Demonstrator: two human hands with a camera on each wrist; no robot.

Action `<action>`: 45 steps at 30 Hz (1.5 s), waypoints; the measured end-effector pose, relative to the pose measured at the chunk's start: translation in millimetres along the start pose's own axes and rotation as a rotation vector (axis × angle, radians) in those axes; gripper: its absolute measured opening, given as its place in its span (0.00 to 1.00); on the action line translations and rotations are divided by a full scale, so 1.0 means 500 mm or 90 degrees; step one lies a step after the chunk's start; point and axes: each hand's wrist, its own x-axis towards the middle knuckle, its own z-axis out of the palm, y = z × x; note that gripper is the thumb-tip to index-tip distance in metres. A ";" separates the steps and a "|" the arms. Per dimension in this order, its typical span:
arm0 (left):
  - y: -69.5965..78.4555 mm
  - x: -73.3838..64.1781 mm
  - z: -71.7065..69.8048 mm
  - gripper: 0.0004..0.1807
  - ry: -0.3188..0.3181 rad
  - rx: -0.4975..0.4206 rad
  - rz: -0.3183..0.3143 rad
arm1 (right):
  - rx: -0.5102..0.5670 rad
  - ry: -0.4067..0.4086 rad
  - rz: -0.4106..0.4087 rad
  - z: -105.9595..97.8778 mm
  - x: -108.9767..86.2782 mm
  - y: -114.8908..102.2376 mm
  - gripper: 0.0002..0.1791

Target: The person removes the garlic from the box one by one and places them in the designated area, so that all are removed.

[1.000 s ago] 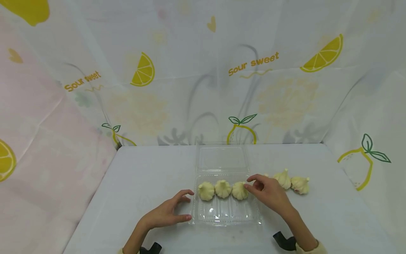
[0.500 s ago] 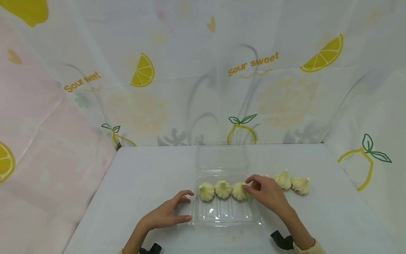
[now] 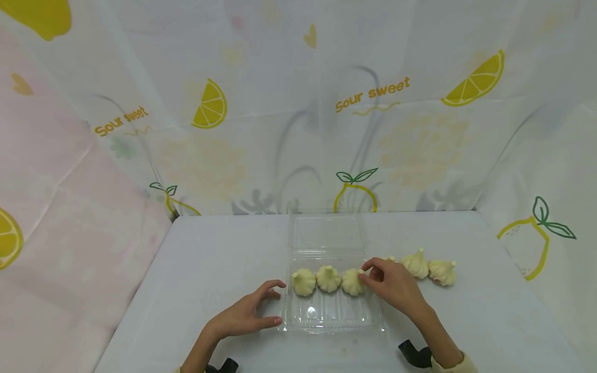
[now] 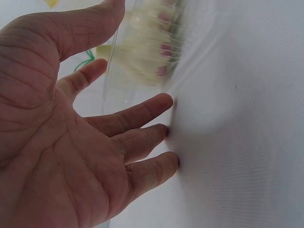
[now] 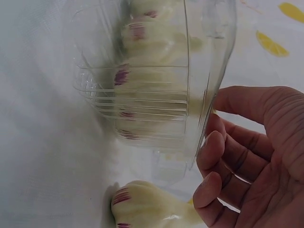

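A clear plastic clamshell box (image 3: 333, 317) lies with its lid (image 3: 328, 233) folded back. Three garlic bulbs stand in a row inside: the left bulb (image 3: 304, 283), the middle bulb (image 3: 328, 280) and the right bulb (image 3: 352, 284). The thumb and forefinger of my right hand (image 3: 395, 285) pinch the right bulb at its stem, over the box rim. In the right wrist view the box wall partly covers this grip. My left hand (image 3: 242, 314) is beside the box's left edge, fingers spread and holding nothing; some fingertips rest on the table in the left wrist view.
Right of the box lie loose garlic bulbs: one upright bulb (image 3: 415, 263), one tilted bulb (image 3: 441, 272) and another mostly hidden behind my right hand. The white table (image 3: 224, 248) ends at a lemon-print curtain (image 3: 280, 103). Black camera mounts (image 3: 415, 355) sit at my wrists.
My right hand has shifted very slightly left at the right bulb. My left hand, the box and the loose bulbs stay in place.
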 end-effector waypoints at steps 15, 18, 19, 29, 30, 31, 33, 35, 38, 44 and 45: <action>-0.001 0.002 0.000 0.37 -0.002 0.002 -0.003 | 0.066 0.005 -0.010 -0.011 -0.005 -0.005 0.07; -0.001 0.001 0.000 0.37 -0.001 0.003 0.000 | 0.081 0.016 -0.015 -0.018 -0.006 -0.009 0.07; -0.001 0.001 0.000 0.37 -0.001 0.003 0.002 | 0.085 0.018 -0.015 -0.020 -0.006 -0.010 0.07; 0.001 0.002 -0.003 0.36 -0.008 0.001 -0.005 | 0.112 0.039 -0.035 -0.038 -0.007 -0.019 0.08; 0.001 0.001 -0.003 0.36 -0.008 0.001 -0.006 | 0.114 0.043 -0.036 -0.041 -0.007 -0.019 0.08; 0.002 0.001 -0.003 0.37 -0.008 0.000 -0.006 | 0.117 0.046 -0.035 -0.043 -0.007 -0.020 0.08; 0.003 0.001 -0.003 0.37 -0.009 -0.003 -0.008 | 0.120 0.051 -0.034 -0.048 -0.007 -0.021 0.08; 0.003 0.000 -0.003 0.37 -0.010 -0.003 -0.010 | 0.120 0.054 -0.035 -0.053 -0.007 -0.023 0.08; 0.003 0.001 -0.002 0.37 -0.009 -0.001 -0.012 | 0.120 0.059 -0.038 -0.060 -0.008 -0.024 0.08; 0.003 0.001 -0.002 0.37 -0.009 -0.001 -0.015 | 0.122 0.076 -0.041 -0.079 -0.012 -0.024 0.07; 0.003 0.001 -0.002 0.37 -0.009 -0.003 -0.015 | 0.121 0.079 -0.041 -0.082 -0.012 -0.023 0.07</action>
